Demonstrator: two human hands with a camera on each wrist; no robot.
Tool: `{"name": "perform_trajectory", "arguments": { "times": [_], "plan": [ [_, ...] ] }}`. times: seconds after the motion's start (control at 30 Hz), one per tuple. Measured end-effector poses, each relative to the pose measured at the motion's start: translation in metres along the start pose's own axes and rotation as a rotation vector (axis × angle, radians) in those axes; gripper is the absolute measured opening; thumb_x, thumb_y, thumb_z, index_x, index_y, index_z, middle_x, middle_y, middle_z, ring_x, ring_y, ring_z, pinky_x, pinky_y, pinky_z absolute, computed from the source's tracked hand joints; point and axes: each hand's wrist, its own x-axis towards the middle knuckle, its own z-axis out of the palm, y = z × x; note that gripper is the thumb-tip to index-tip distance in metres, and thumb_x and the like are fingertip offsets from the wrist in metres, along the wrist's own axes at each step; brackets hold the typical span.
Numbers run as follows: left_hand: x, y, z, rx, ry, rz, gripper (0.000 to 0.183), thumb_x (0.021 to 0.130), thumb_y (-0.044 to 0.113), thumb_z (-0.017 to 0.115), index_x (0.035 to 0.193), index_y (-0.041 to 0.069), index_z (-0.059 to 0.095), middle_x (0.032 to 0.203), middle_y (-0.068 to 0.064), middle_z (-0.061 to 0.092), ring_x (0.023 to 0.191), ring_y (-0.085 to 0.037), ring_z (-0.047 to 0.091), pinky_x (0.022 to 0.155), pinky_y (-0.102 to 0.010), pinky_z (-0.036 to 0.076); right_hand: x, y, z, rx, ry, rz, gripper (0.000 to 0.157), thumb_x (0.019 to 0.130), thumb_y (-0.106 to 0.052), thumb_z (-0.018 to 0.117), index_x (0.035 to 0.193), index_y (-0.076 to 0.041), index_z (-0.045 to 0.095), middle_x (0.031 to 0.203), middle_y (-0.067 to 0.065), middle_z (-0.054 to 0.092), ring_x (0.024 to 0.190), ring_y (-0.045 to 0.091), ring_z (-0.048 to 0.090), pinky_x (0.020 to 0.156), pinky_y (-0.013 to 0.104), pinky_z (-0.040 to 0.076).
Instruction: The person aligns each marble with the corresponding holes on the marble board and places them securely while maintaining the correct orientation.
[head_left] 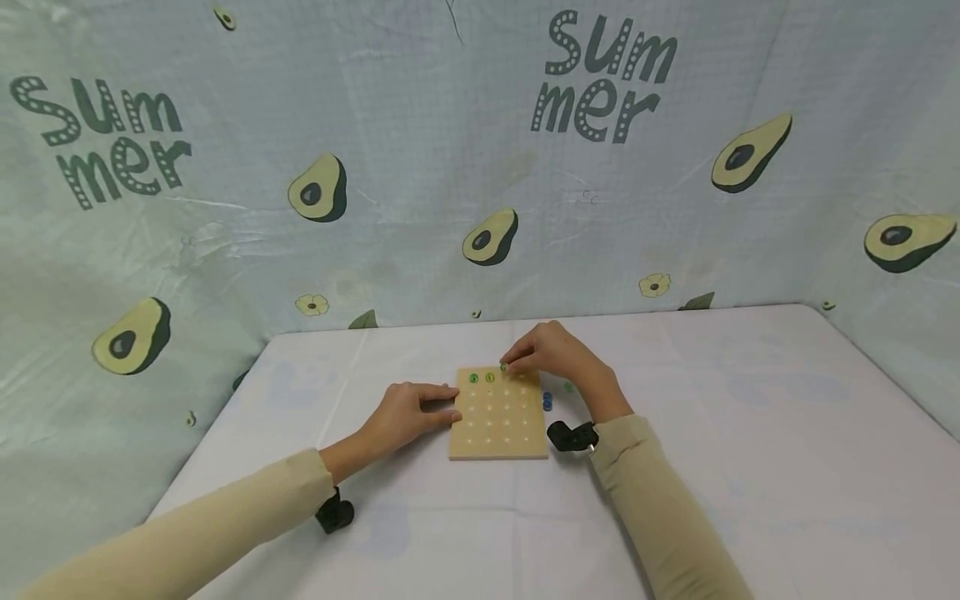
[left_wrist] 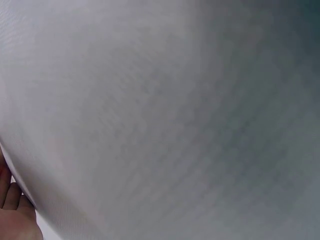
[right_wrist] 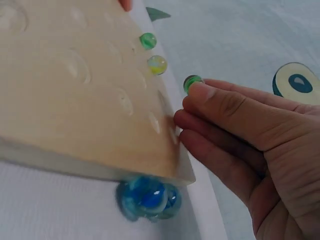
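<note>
Your right hand (head_left: 558, 354) pinches a green marble (right_wrist: 191, 82) at the wooden board's (head_left: 498, 417) far row; your left hand (head_left: 408, 414), fingers straight, rests against the board's left edge.

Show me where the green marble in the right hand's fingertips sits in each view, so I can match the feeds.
Head: the green marble shows at the wooden board's far edge, pinched under the right hand.
Left wrist: not in it; only white cloth and a bit of the left hand.
Right wrist: upper middle, at the fingertips, marble at.
Shared landmark: the two marbles seated in the board's far row.
</note>
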Motion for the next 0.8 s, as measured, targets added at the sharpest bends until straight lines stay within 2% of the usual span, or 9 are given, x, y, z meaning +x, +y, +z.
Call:
{"name": "perform_trajectory", "arguments": {
  "times": [0.2,0.47,0.8],
  "plan": [
    [0.0029,0.0013,0.0014,-0.004,-0.016,0.003,0.046,0.088,0.031,0.082,0.129,0.015,0.072,0.134,-0.005,0.067,0.132,-0.024,0.057,0.109,-0.046,0.047,-0.002,0.0017,-0.0011,-0.031,0.001,0.014,0.019,0.087,-0.024,0.082,0.105,-0.02,0.083,0.102,-0.006,0.078,0.097,0.009,0.07,0.089,0.032,0.056],
    [0.001,0.0026,0.0006,-0.009,-0.008,-0.014,0.045,0.087,0.031,0.082,0.129,0.016,0.073,0.134,-0.005,0.067,0.132,-0.024,0.058,0.109,-0.046,0.047,-0.003,0.0024,0.0013,-0.043,0.005,-0.014,0.019,0.088,-0.024,0.081,0.106,-0.02,0.083,0.103,-0.006,0.078,0.096,0.008,0.07,0.085,0.029,0.057],
    [-0.0014,0.0012,-0.0003,-0.016,-0.01,-0.016,0.046,0.087,0.031,0.082,0.129,0.016,0.072,0.134,-0.005,0.066,0.132,-0.024,0.057,0.109,-0.046,0.047,-0.0027,0.0019,0.005,-0.047,0.004,-0.036,0.019,0.088,-0.023,0.081,0.107,-0.019,0.083,0.104,-0.005,0.078,0.098,0.009,0.07,0.086,0.03,0.057]
  ]
}}
